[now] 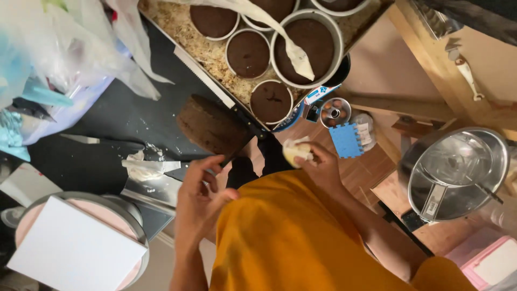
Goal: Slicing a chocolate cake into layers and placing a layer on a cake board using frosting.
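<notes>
I stood over a black worktop [124, 116] crowded with baking gear, where a long tray [215, 59] lined with crumbed paper carried several round tins of dark chocolate cake, the biggest tin [307, 46] at its near end with a strip of paper draped across it. A steel mixing bowl [455, 172] sat off to my right on a wooden surface, and a white board [75, 248] rested on a round turntable at my lower left. The unmoulded brown cake [210, 125] lay on the worktop just beyond both hands, nearer my left, with a long serrated knife [212, 86] resting along the tray edge and its dark handle touching the cake's right side. My left hand [199, 191] was half-curled, fingers loosely bent just short of the cake; I could not tell whether it gripped anything. My right hand [318, 161] was closed around a pale, soft lump [296, 151] held up in the fingertips, apart from the cake and to its right. A spatula [148, 166] smeared with white cream lay left of my left hand. To my mind, the work wanted a steadying palm on the cake, a level blade, and the lump set down first, lest crumbs tear the surface.
</notes>
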